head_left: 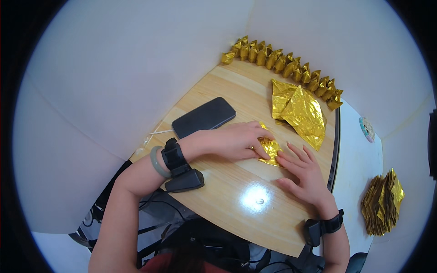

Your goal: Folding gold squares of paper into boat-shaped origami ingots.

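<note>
A small folded piece of gold foil paper (270,151) lies on the wooden table between my two hands. My left hand (239,140) comes in from the left, its thumb and fingers curled down onto the foil and gripping it against the tabletop. Part of the foil is hidden beneath those fingers. On the other side, my right hand (302,175) is open with fingers spread, its fingertips touching the foil's right edge. Just beyond the hands rest larger creased gold foil sheets (302,113), overlapping one another.
Folded gold foil ingots (273,60) line the table's far edge. A black phone (204,117) with a white cable lies left of my hands. On a white surface to the right stands a stack of gold foil (381,204). Pale walls (118,68) enclose the table (218,200).
</note>
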A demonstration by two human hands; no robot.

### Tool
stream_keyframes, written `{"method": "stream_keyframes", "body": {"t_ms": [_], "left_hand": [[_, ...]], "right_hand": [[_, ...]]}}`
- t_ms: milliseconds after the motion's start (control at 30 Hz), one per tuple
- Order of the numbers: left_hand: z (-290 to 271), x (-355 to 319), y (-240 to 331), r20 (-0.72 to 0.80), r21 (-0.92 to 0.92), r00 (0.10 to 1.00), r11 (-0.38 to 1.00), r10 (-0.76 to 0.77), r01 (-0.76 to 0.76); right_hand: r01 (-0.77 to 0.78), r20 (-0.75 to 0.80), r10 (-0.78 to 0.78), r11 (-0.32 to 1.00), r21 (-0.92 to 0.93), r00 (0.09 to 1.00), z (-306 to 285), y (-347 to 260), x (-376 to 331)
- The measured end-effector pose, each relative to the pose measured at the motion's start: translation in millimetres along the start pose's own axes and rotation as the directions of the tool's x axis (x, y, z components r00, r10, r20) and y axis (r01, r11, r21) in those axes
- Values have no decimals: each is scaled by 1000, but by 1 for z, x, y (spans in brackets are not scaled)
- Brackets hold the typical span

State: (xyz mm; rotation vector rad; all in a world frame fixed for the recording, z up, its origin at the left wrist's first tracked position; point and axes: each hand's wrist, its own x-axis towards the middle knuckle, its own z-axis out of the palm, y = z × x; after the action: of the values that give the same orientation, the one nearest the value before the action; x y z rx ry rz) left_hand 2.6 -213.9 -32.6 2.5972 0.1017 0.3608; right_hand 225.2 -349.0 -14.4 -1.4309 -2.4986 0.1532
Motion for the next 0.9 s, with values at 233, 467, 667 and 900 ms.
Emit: {"method": "stream_keyframes", "body": {"t_ms": [233, 467, 667, 900], "left_hand": [[0, 0, 0, -162, 183, 987, 983, 7, 23], [10, 2, 15, -161, 158, 985, 984, -59, 85], [14, 3, 15, -198, 246, 980, 967, -12, 61], [14, 2, 5, -138, 19, 989, 998, -56, 59]], "right_hand": [[151, 14, -161, 948, 281, 987, 1, -16, 2], [-63, 42, 48, 846, 529, 998, 11, -18, 1], [-132, -248, 184, 968, 214, 951, 24, 12, -2], [-220, -275, 248, 967, 128, 929, 20, 12, -1]]}}
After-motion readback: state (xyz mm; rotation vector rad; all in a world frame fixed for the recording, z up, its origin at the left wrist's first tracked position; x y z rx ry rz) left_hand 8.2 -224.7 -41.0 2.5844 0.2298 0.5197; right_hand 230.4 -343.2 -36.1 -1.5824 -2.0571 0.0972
